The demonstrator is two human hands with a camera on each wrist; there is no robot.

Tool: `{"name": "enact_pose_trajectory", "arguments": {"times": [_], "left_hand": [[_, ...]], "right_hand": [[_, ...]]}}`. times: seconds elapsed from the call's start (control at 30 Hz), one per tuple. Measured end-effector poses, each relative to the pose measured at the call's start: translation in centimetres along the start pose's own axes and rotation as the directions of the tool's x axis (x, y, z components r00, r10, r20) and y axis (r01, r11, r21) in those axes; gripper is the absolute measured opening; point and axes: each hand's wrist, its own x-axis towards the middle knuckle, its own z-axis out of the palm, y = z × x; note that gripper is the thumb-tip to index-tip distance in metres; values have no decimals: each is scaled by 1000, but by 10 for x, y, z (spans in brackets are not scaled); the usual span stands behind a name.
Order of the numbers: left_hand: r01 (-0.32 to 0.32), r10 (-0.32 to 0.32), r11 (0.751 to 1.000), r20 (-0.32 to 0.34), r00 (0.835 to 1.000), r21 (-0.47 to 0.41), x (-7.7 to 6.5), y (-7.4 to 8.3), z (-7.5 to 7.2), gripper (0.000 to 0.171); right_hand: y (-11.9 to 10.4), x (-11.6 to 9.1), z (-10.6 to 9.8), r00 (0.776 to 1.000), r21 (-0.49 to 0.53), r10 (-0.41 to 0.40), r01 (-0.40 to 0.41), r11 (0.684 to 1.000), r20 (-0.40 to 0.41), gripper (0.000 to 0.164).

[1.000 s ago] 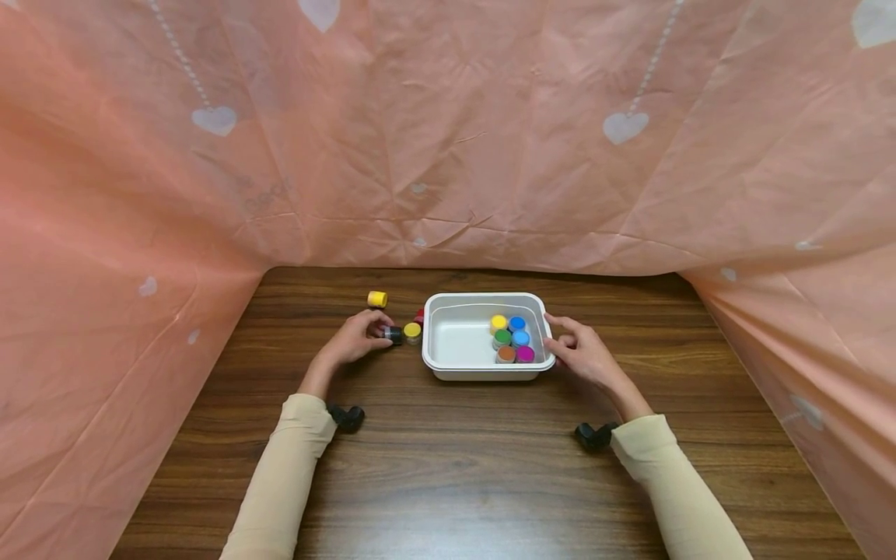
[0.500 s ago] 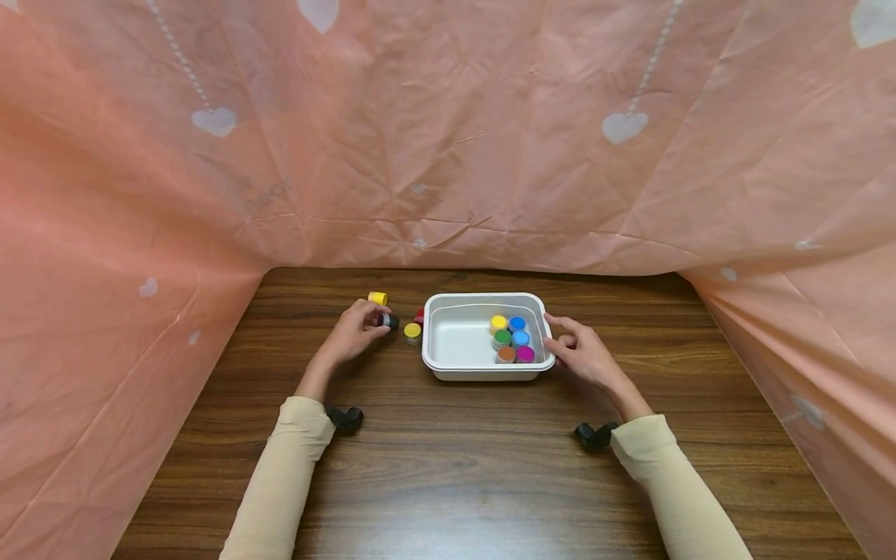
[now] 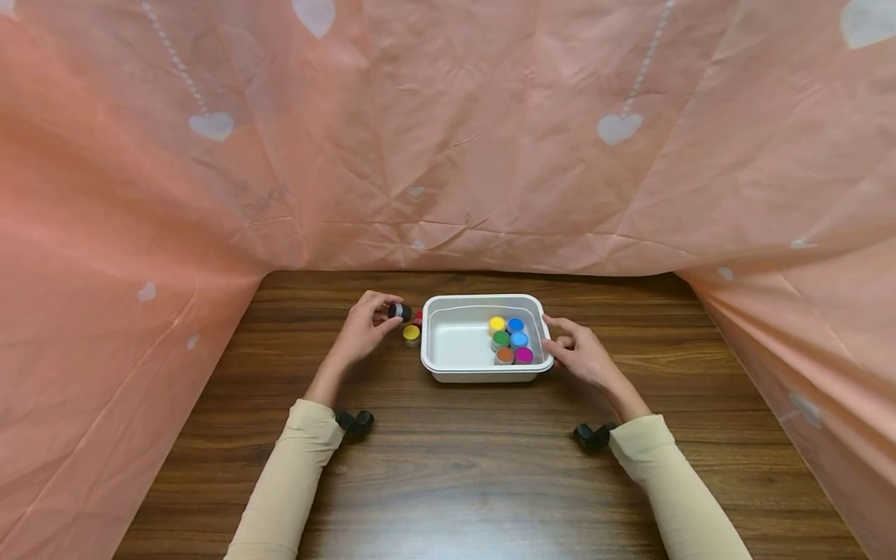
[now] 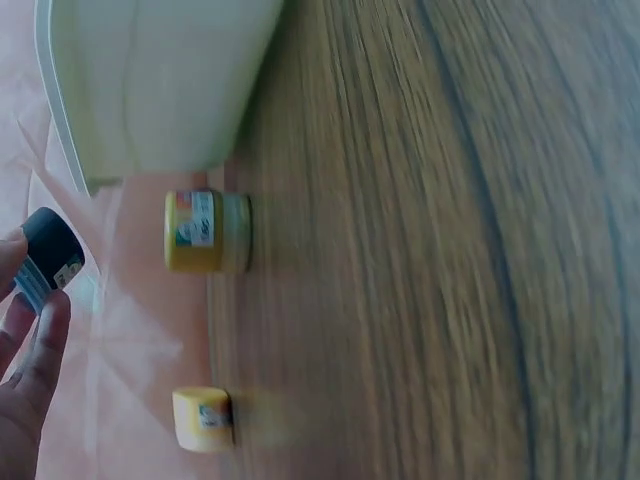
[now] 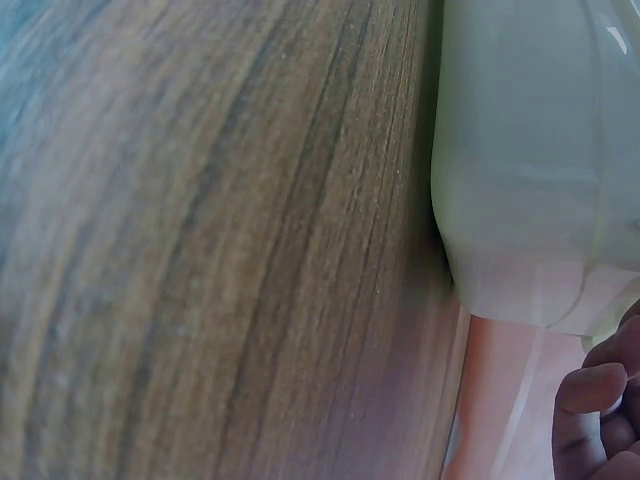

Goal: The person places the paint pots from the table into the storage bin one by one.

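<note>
Since half a second ago, the black jar (image 3: pixel 400 312) has shifted away from me and toward the white tray (image 3: pixel 455 342). It is off the table (image 3: pixel 455 467), tilted, just outside the tray's left end. Fingers and thumb of my left hand (image 3: pixel 360 330) pinch it. Below it, a yellow-lidded jar (image 3: pixel 411 336) stands upright; a red jar (image 3: pixel 418 317), partly hidden, sits near the tray wall, contact undetermined. My left wrist view records a second yellow jar (image 4: pixel 203 420) on the table, well apart from the upright one. At the opposite end, my right hand (image 3: pixel 584 354) grips the tray's rim. Six jars stand in the tray's right half, lids up: yellow (image 3: pixel 496 325), dark blue (image 3: pixel 515 325), green (image 3: pixel 500 340), light blue (image 3: pixel 519 341), brown (image 3: pixel 504 356) and magenta (image 3: pixel 523 355). Pink cloth (image 3: pixel 448 155) hangs beyond the table.
</note>
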Motion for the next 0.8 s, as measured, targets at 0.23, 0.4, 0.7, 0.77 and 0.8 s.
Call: {"name": "enact_pose_trajectory", "arguments": {"times": [0.23, 0.4, 0.7, 0.77, 0.8], "left_hand": [[-24, 24, 1000, -5, 1000, -19, 3, 12, 6, 32], [-59, 59, 998, -15, 998, -19, 6, 18, 9, 33], [-80, 81, 996, 27, 996, -40, 12, 31, 20, 34], [-88, 90, 995, 38, 995, -44, 13, 34, 23, 35], [-93, 95, 995, 44, 995, -43, 14, 35, 25, 35]], "right_hand": [[0, -1, 0, 1000, -11, 6, -6, 1000, -10, 54], [0, 0, 0, 1000, -8, 6, -6, 1000, -8, 55], [0, 0, 0, 1000, -5, 7, -7, 1000, -4, 55], [-1, 0, 0, 1000, -6, 12, -12, 1000, -3, 55], [0, 1, 0, 1000, -7, 13, -13, 1000, -2, 54]]}}
